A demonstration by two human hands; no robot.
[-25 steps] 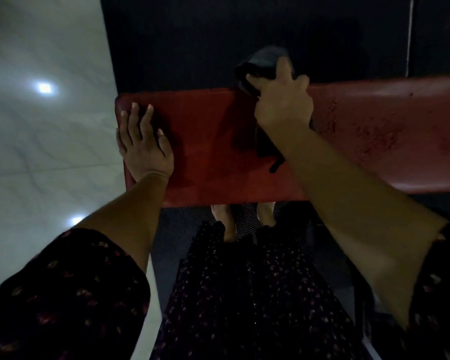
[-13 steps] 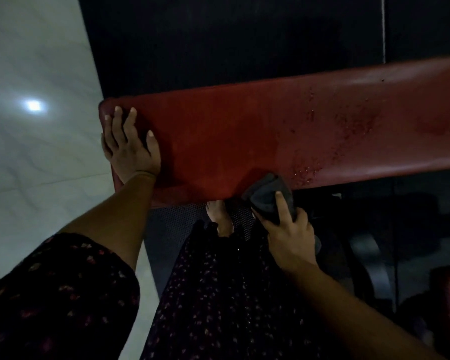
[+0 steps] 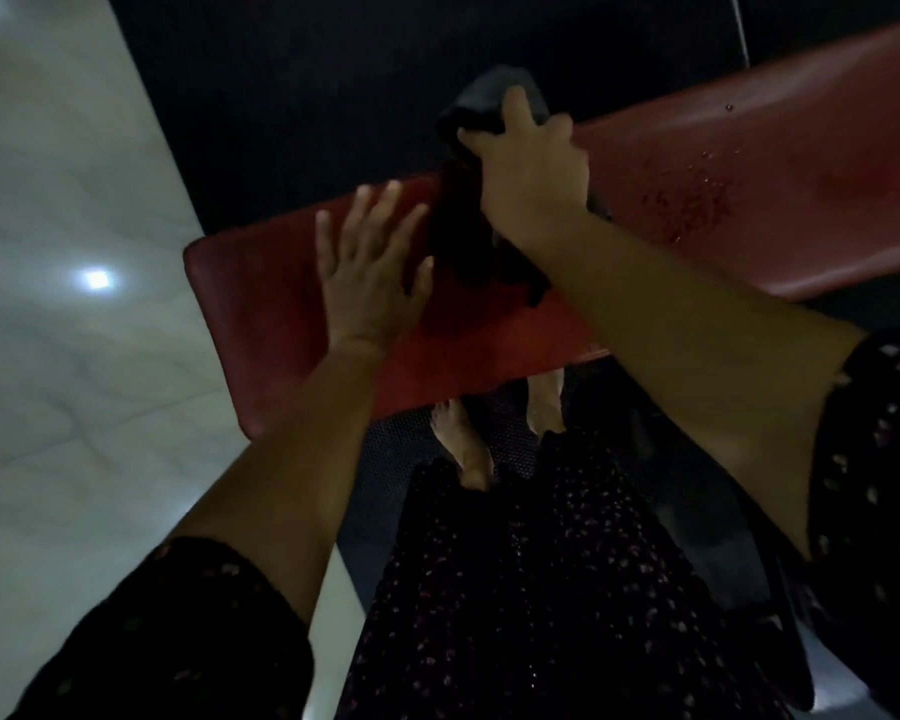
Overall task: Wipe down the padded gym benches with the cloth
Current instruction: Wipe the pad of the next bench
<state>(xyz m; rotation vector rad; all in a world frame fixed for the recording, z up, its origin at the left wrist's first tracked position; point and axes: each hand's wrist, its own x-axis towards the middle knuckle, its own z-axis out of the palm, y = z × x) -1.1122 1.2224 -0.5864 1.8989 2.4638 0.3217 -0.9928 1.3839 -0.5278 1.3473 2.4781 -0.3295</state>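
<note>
On the red padded counter [image 3: 281, 304], my right hand [image 3: 531, 168] clutches a dark grey cloth [image 3: 489, 96] for wiping; my left hand [image 3: 370, 272] spreads empty, seemingly bracing.

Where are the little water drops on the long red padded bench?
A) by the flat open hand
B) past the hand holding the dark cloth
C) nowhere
B: the water drops speckle the long red padded bench beyond the right hand gripping the dark grey cloth; none show by the flat left hand.

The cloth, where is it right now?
Head view: the cloth lies across the red bench at its far edge, held by the right hand, beside the left hand.
</note>
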